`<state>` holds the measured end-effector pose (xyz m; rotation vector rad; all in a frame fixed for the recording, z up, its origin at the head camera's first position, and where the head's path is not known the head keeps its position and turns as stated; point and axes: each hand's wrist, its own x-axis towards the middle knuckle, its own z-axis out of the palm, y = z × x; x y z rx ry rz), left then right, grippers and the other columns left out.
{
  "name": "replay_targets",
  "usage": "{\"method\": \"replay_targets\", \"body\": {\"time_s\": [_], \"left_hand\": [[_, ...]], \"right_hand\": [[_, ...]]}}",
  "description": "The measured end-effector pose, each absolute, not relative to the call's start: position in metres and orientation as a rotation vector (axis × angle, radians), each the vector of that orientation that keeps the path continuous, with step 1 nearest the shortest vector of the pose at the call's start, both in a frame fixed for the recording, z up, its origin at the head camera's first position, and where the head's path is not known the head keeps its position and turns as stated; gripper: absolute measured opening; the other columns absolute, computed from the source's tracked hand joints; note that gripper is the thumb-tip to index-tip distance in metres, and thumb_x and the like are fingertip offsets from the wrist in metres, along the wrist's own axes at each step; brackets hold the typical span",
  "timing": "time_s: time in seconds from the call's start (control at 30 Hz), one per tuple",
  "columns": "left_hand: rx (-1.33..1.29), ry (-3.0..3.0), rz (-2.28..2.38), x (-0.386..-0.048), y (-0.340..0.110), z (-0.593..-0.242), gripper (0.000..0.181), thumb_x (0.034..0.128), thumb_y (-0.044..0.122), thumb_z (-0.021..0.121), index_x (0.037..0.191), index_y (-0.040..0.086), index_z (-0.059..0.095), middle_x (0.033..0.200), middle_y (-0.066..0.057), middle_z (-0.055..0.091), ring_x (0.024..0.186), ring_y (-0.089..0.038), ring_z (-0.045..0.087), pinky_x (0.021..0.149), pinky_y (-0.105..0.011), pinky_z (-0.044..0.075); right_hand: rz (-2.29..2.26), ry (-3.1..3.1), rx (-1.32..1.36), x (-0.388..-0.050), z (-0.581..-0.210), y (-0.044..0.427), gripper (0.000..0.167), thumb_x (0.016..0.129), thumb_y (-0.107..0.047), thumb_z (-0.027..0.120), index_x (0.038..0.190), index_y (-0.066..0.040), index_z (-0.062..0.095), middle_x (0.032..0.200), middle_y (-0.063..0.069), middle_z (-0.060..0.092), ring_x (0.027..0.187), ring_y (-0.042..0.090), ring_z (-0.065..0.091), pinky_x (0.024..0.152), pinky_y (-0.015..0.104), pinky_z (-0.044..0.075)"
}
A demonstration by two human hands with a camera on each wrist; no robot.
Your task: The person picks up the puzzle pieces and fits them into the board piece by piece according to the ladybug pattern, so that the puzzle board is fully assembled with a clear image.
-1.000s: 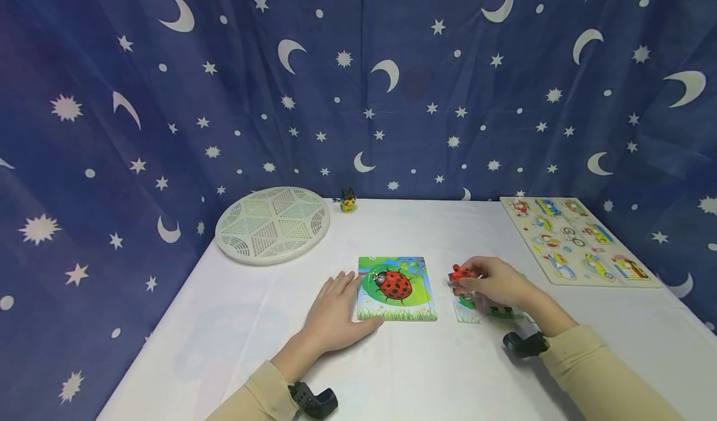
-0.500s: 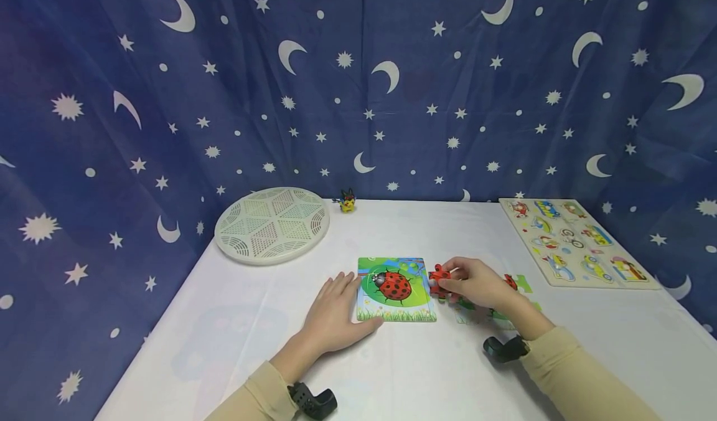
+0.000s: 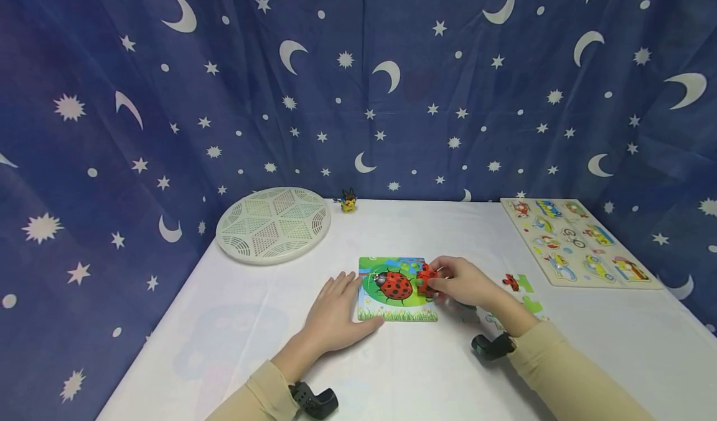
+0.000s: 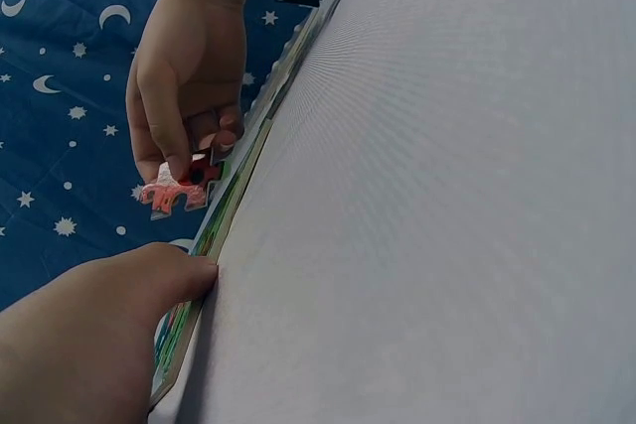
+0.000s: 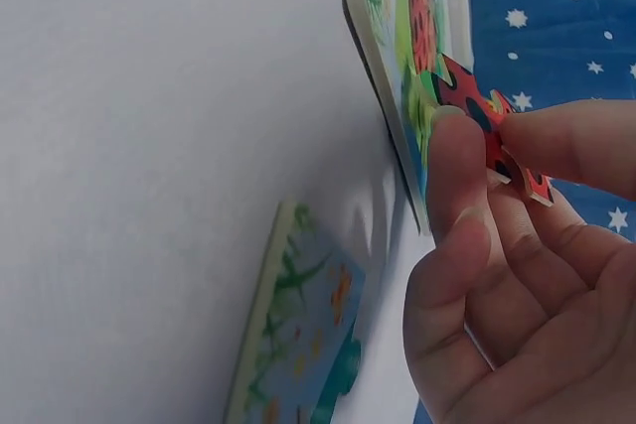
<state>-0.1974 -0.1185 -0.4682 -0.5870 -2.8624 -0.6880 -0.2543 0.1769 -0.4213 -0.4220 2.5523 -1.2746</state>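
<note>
A square ladybug puzzle board lies on the white table. My left hand rests at its left side with the fingers extended, and the thumb touches the near edge. Above the board's right part, my right hand pinches a red jigsaw piece with black spots between thumb and fingers. In the right wrist view the jigsaw piece is tilted and close to the board; whether they touch, I cannot tell. Loose jigsaw pieces lie right of the board, partly hidden by my right forearm.
A round patterned lattice tray stands at the back left, beside a small yellow figurine. At the back right lies a wooden picture board. A dark blue curtain with moons and stars hangs behind the table.
My right hand has carried the red jigsaw piece leftward from the loose pieces to above the board's right side. More of the loose pieces now show. The left hand has stayed in place.
</note>
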Motion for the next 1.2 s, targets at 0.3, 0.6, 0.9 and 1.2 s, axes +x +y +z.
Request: {"method": "replay_targets", "body": {"time_s": [0.3, 0.6, 0.9, 1.2], "left_hand": [[-0.591, -2.86, -0.697, -0.197, -0.118, -0.468, 0.094, 0.0865, 0.067, 0.066, 0.152, 0.002, 0.047, 0.157, -0.019, 0.043, 0.149, -0.037, 0.032, 0.124, -0.049, 0.018], [-0.59, -2.86, -0.698, -0.198, -0.119, -0.469, 0.093, 0.0869, 0.067, 0.065, 0.152, 0.002, 0.047, 0.156, -0.019, 0.043, 0.149, -0.037, 0.031, 0.124, -0.049, 0.018], [-0.583, -2.868, -0.698, -0.198, -0.118, -0.47, 0.094, 0.0867, 0.068, 0.065, 0.153, 0.003, 0.047, 0.157, -0.018, 0.043, 0.15, -0.036, 0.031, 0.125, -0.049, 0.018], [-0.575, -2.867, -0.688, -0.198, -0.118, -0.469, 0.094, 0.0865, 0.067, 0.066, 0.152, 0.003, 0.047, 0.157, -0.018, 0.043, 0.149, -0.036, 0.031, 0.124, -0.049, 0.018]], "right_hand": [[-1.256, 2.577, -0.473, -0.254, -0.422, 0.166, 0.018, 0.096, -0.012, 0.068, 0.112, -0.004, 0.065, 0.088, 0.006, 0.068, 0.068, 0.023, 0.067, 0.052, 0.034, 0.052], [-1.154, 2.668, -0.474, -0.256, -0.425, 0.157, 0.02, 0.097, -0.014, 0.069, 0.113, -0.005, 0.065, 0.087, 0.003, 0.067, 0.063, 0.02, 0.067, 0.052, 0.033, 0.052], [-1.038, 2.771, -0.46, -0.258, -0.423, 0.153, 0.026, 0.095, -0.016, 0.073, 0.117, -0.003, 0.068, 0.087, 0.002, 0.063, 0.059, 0.017, 0.061, 0.056, 0.033, 0.051], [-1.002, 2.82, -0.496, -0.257, -0.424, 0.143, 0.02, 0.092, -0.017, 0.078, 0.107, -0.008, 0.068, 0.082, -0.001, 0.063, 0.068, 0.016, 0.056, 0.057, 0.03, 0.048]]}}
